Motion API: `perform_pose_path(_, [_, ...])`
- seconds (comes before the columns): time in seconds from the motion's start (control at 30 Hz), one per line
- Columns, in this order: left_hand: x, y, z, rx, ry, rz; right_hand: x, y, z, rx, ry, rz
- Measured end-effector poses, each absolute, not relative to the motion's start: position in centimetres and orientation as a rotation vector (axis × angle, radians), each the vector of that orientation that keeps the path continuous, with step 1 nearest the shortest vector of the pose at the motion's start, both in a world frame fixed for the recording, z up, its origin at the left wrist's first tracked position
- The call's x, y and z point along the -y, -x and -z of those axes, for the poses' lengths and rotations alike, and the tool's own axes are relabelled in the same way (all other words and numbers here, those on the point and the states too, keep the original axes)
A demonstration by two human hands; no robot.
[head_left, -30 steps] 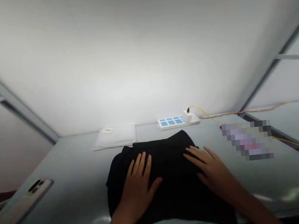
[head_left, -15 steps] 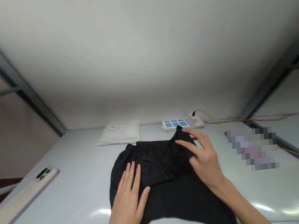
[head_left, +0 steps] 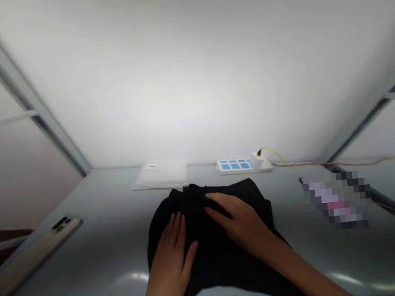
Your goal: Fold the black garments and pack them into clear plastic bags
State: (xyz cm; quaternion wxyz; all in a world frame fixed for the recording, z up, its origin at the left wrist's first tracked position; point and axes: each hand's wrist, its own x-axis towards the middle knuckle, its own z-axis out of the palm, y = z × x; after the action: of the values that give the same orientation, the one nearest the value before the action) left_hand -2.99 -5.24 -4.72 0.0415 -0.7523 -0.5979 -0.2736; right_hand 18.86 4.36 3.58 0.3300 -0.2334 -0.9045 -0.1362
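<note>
Left hand point(head_left: 173, 249) is laid flat, grasping nothing, on the left of the black cloth point(head_left: 219, 258), spread mid-table point(head_left: 99, 252). Right hand point(head_left: 242, 218) is rested further right; any pinch cannot be told. Layers are best held flat, creases smoothed outward.

From where I stand, the person's left hand point(head_left: 170, 259) lies flat on the left part of a black cloth point(head_left: 213, 264), fingers close together. The right hand point(head_left: 240, 219) reaches across its middle, fingertips at a raised fold near the far edge; whether they pinch it, I can't tell. Beyond the cloth, on the grey table point(head_left: 105, 242), sit a white packet point(head_left: 167, 177) and a power strip point(head_left: 234, 166) with a white adapter point(head_left: 256, 160) plugged in.
</note>
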Motion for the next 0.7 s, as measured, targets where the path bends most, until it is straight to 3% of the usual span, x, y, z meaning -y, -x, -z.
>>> perform_pose_path(0.17, [6.0,3.0,3.8,1.918,2.288,1.144,-2.2,-18.4,-3.0,2.621,0.426,-0.070])
perform_pose_path(0.37, [7.1,3.4,2.8,2.138,1.950,1.596,-2.0,-16.4,-1.9,2.646,0.815,-0.183])
perform_pose_path(0.53, [6.7,2.9,3.0,2.122,2.037,1.336,-2.9,-14.4,-1.2,2.604,1.149,-0.137])
perform_pose_path(0.7, [6.3,2.8,3.0,1.934,2.179,0.829,-3.7,-13.8,-1.3,2.554,1.353,-0.285])
